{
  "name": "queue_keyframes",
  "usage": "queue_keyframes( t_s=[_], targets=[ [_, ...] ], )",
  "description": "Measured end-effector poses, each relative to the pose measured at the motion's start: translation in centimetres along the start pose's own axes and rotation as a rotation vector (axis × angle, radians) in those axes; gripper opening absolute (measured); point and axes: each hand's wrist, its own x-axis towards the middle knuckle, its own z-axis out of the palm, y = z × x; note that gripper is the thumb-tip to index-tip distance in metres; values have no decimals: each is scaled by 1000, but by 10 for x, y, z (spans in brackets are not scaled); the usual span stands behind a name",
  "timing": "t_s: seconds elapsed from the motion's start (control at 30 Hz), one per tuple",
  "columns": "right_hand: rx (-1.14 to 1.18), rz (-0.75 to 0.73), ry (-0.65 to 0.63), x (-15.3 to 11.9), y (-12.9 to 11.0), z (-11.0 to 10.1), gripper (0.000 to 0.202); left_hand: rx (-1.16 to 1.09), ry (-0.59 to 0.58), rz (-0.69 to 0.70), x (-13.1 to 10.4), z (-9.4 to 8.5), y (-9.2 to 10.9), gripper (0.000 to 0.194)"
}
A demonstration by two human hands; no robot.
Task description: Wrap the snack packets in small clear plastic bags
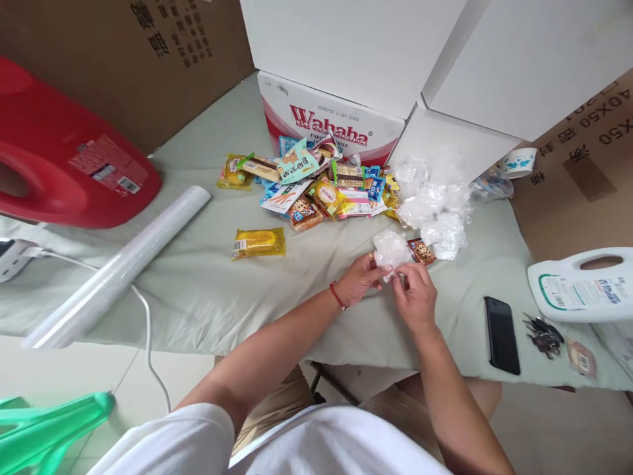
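A bunched piece of clear plastic film (390, 247) is pinched between both hands above the cloth-covered table. My left hand (363, 278), with a red cord on its wrist, is closed on its lower left edge. On its lower right edge, the fingertips of my right hand (418, 293) are pressed together. A brown cookie packet (421, 251) lies just beyond my right hand. Several crumpled clear plastic pieces (435, 198) are heaped behind it. To their left is a pile of wrapped snacks (316, 181), and a yellow-wrapped snack (258, 243) lies apart in front of that pile.
A Wahaha carton (331, 122) stands behind the snacks. At left are a red jug (74, 152), a roll of clear film (123, 264) and a white cable (148, 330). On the right lie a phone (502, 335), keys (544, 335) and a white detergent bottle (583, 290).
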Motion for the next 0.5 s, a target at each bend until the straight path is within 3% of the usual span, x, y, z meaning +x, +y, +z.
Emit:
queue_keyframes(
  t_s=[0.17, 0.33, 0.43, 0.5],
  targets=[
    [390, 336, 6, -2, 6, 8, 36, 79, 3, 48, 4, 1, -4, 63],
    [497, 470, 90, 9, 13, 8, 30, 7, 14, 36, 6, -3, -7, 57],
    [708, 558, 276, 8, 21, -6, 34, -61, 102, 13, 6, -8, -3, 56],
    [822, 615, 413, 2, 27, -20, 39, -142, 54, -1, 5, -8, 7, 53]
  ],
)
